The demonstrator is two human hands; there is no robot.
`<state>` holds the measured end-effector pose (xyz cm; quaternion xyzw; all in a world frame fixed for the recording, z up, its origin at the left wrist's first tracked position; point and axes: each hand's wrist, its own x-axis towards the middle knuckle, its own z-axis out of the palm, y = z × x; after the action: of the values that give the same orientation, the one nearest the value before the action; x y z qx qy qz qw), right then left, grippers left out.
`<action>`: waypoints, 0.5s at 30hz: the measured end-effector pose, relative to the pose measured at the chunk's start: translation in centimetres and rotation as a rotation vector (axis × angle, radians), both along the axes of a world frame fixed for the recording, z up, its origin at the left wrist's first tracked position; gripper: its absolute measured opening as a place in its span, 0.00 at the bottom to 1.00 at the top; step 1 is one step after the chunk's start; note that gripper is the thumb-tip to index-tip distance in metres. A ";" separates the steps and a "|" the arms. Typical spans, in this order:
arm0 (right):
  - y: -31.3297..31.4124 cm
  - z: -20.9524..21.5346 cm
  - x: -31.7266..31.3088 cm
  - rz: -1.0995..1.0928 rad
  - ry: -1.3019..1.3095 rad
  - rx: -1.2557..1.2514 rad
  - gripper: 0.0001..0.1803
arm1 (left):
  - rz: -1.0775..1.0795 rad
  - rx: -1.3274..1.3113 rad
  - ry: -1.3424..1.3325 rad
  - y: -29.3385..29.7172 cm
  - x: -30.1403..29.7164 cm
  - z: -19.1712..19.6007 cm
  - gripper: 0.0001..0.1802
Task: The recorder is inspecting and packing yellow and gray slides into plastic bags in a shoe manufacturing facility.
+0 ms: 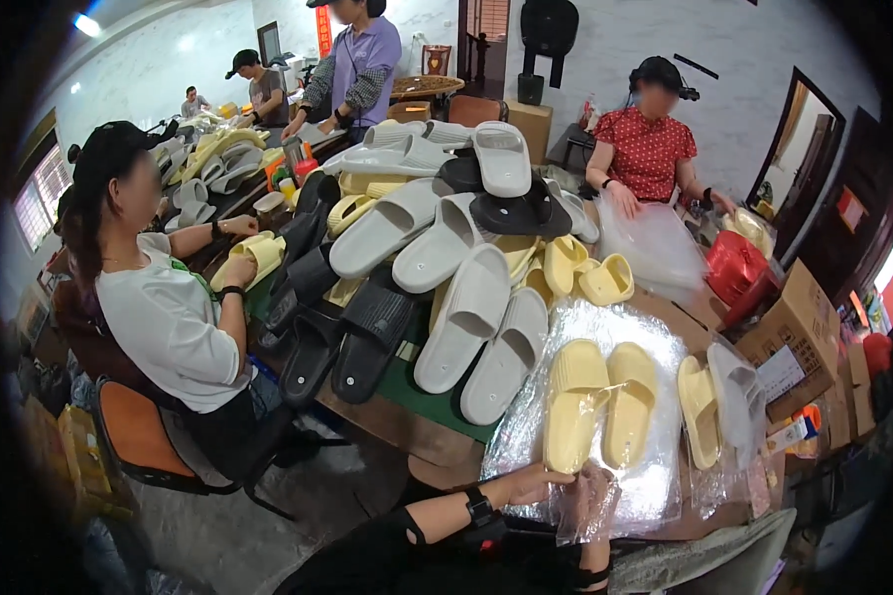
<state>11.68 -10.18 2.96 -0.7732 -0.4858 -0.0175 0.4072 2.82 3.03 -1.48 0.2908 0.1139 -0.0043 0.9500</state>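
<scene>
A pair of pale yellow slippers, the left slipper [576, 421] and the right slipper [631, 416], lies in front of me, toes pointing away. Clear film of a plastic bag [577, 523] covers at least their lower parts. My left hand [538, 484] closes on the bag's near edge, right by the heel of the left slipper. Beside it, my right hand [595, 504] shows through the crinkled film with its fingers bent, gripping the bag. Beneath everything is a stack of shiny clear bags [511, 436].
Grey slippers [463, 327], black slippers [372, 332] and yellow slippers [605, 281] are heaped ahead. To the right lie a bagged yellow slipper [700, 412] and a cardboard box [792, 332]. One co-worker [174, 307] sits left; another [648, 159] handles clear bags [650, 243] across the table.
</scene>
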 end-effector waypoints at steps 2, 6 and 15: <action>-0.5 -0.6 0.1 0.020 -0.123 0.028 0.13 | 0.052 0.034 -0.062 -0.2 0.4 -0.6 0.26; -2.0 1.5 -1.5 0.189 -0.208 0.039 0.14 | -0.035 0.008 0.007 -0.2 0.5 -3.4 0.24; -7.3 4.2 -3.7 0.198 0.799 -0.417 0.12 | 0.087 -0.114 0.012 -1.1 1.2 2.6 0.18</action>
<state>7.94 -17.48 7.15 -0.7347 -0.3553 0.4190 0.3980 4.00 1.90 1.09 0.2308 0.1319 0.0289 0.9636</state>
